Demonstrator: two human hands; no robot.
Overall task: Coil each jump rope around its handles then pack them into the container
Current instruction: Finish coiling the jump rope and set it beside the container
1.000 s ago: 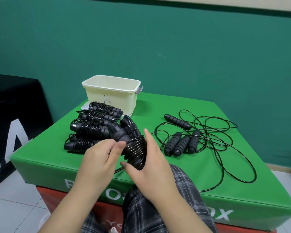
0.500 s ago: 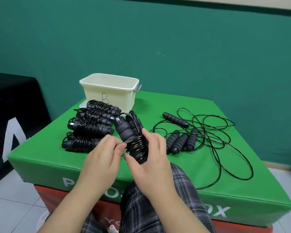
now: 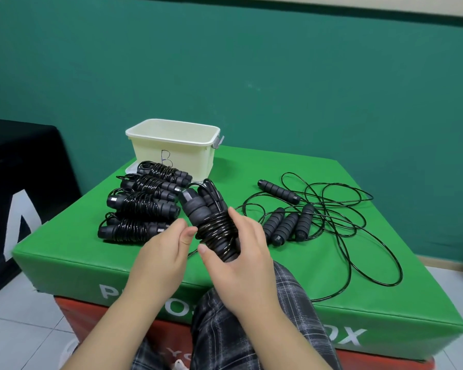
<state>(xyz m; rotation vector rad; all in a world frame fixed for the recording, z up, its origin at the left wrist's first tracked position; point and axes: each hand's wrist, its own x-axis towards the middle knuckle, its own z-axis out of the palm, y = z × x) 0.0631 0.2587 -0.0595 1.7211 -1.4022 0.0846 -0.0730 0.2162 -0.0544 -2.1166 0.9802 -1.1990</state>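
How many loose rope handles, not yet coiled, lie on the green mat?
4. One loose handle lies apart, further back toward the wall. Three lie side by side nearer the right hand: left, middle, right. None seems hidden.

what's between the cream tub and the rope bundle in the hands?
In the head view, the stack of coiled black jump ropes lies between the cream plastic tub and the half-coiled black rope bundle, on the green padded box, slightly to the left.
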